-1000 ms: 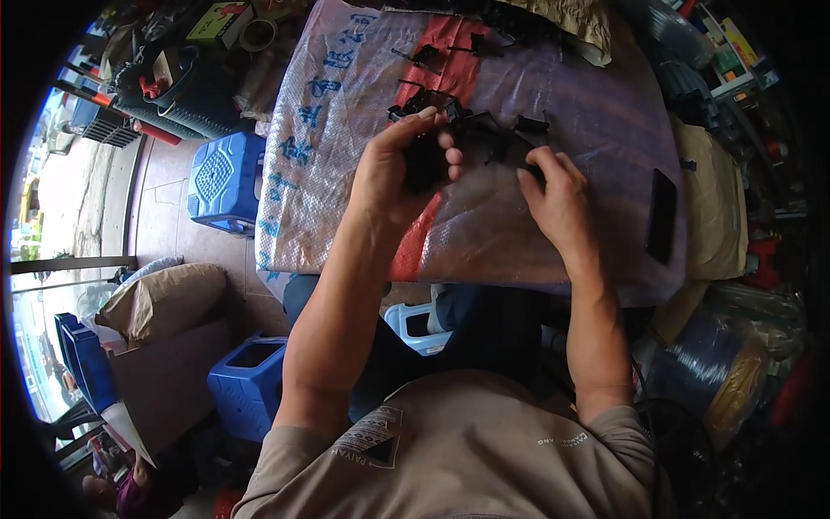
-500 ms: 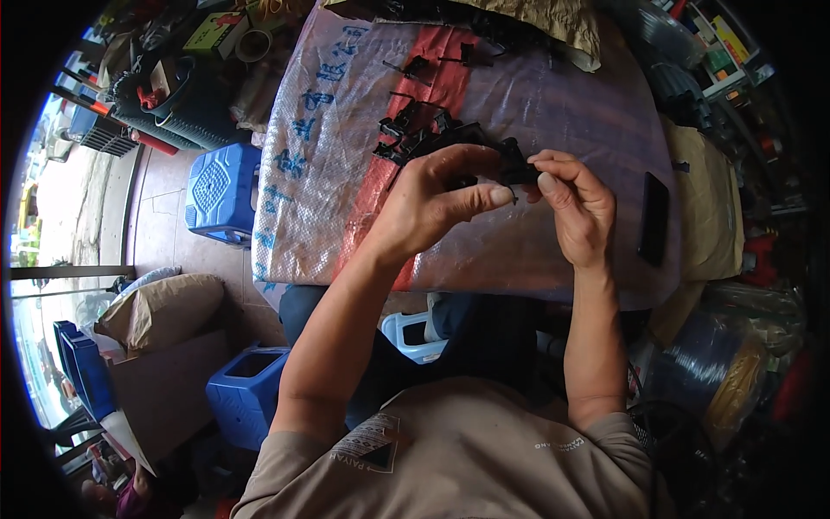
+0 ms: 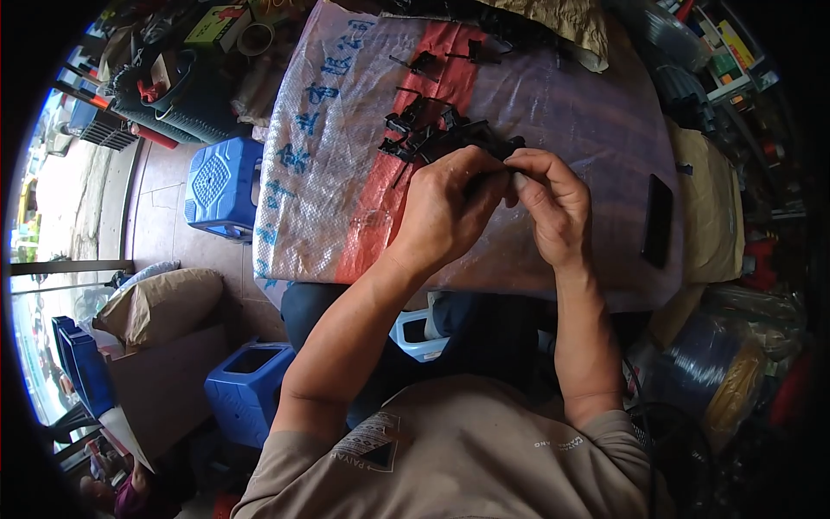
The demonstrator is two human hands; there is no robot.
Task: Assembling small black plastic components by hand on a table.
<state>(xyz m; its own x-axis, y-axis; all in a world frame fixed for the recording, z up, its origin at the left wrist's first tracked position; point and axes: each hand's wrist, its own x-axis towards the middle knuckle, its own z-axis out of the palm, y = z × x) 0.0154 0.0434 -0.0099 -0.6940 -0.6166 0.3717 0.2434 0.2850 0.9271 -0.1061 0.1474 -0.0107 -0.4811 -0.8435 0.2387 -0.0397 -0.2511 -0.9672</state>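
My left hand (image 3: 445,208) is closed, its fingers curled round a small black plastic part that mostly hides behind them. Meeting it at the fingertips, my right hand (image 3: 553,203) pinches with thumb and forefinger at the same spot. Whatever lies between the right fingertips is too covered to make out. Just beyond my hands, a loose pile of black plastic parts (image 3: 419,130) with thin rods lies on the red stripe of the woven plastic sheet (image 3: 605,112). Separate black pieces (image 3: 424,63) rest farther back.
A dark phone (image 3: 657,221) lies at the sheet's right side, beside brown paper (image 3: 713,203). Crumpled brown paper (image 3: 562,26) covers the far edge. Blue plastic stools (image 3: 223,186) stand to the left, near a filled sack (image 3: 160,307). Wrapped coils (image 3: 700,355) sit at the right.
My hands have come together: the right moved left, and the left fingers closed over the black part that showed between them before. The view has shifted slightly.
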